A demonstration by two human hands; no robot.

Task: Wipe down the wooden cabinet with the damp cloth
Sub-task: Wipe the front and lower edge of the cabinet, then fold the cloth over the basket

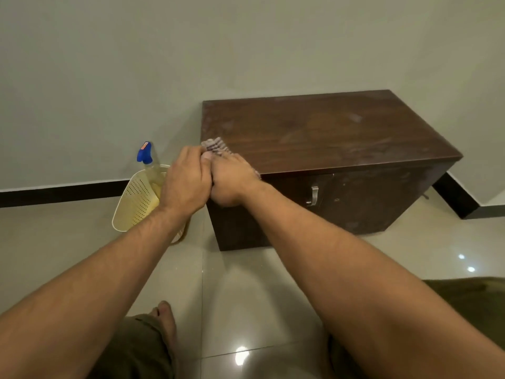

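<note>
Grey cloth pinched between left hand and right hand, arms outstretched over cabinet corner.

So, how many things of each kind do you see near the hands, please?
Wooden cabinet: 1
Cloth: 1, gripped by left hand and right hand
Spray bottle: 1
Perforated basket: 1
Cabinet handle: 1
Total: 5

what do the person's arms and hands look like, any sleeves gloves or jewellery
Both forearms are bare right down to the frame edge, with no sleeves showing. The left hand and right hand wear no gloves, and no watch, bracelet or ring is visible on the wrists or fingers.
</note>
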